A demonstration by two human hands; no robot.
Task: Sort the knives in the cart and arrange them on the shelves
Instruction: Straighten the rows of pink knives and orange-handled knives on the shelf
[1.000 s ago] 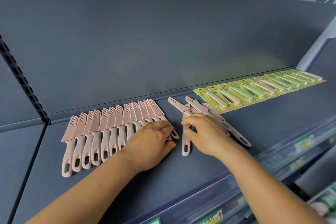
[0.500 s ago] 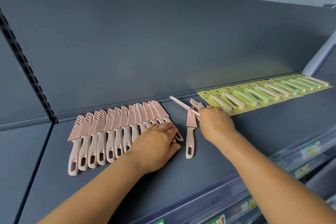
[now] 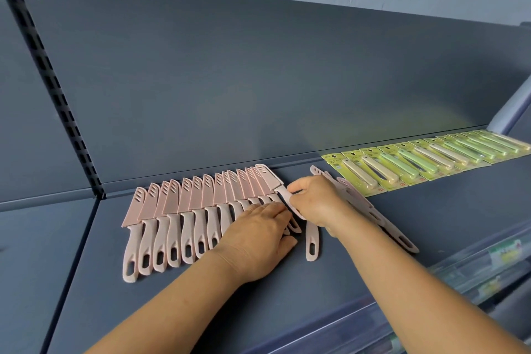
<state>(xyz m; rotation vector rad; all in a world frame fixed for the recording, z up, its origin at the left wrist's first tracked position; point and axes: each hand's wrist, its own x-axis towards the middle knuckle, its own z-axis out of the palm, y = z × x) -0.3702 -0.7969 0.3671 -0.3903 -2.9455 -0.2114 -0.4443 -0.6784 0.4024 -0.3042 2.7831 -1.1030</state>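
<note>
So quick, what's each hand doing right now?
Left hand: open, fingers flat on the row of pink knives.
Right hand: pinching one pink knife.

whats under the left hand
The left hand lies flat on the handles at the right end of the pink knife row. Their sheathed blades show above it; the covered handles cannot be seen.
</note>
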